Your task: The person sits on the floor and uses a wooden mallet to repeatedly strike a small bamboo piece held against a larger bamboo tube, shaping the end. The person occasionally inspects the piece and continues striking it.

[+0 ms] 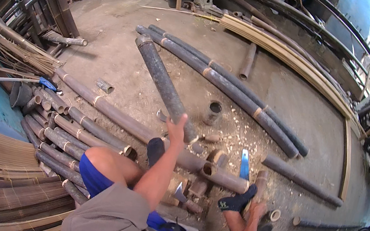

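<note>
My left hand [176, 128] is closed round the lower end of a dark bamboo pole [164, 78], raised at a slant, its other end pointing away to the far left. Beside my right foot, my right hand [255, 210] is closed on the near end of a short brown bamboo piece [261, 181]. A long brown bamboo pole [117, 112] lies crosswise under my feet, its open end by my right foot. A saw blade [245, 164] shows beyond that foot. Between my legs lies a blade with a wooden handle [186, 202].
Cut bamboo tubes [64, 142] are stacked at the left. Two long dark poles [228, 86] lie ahead, with a short upright tube [213, 112] nearer me. Another pole [300, 180] lies right. Pale slats [281, 56] stretch along the far right; wood chips litter the floor.
</note>
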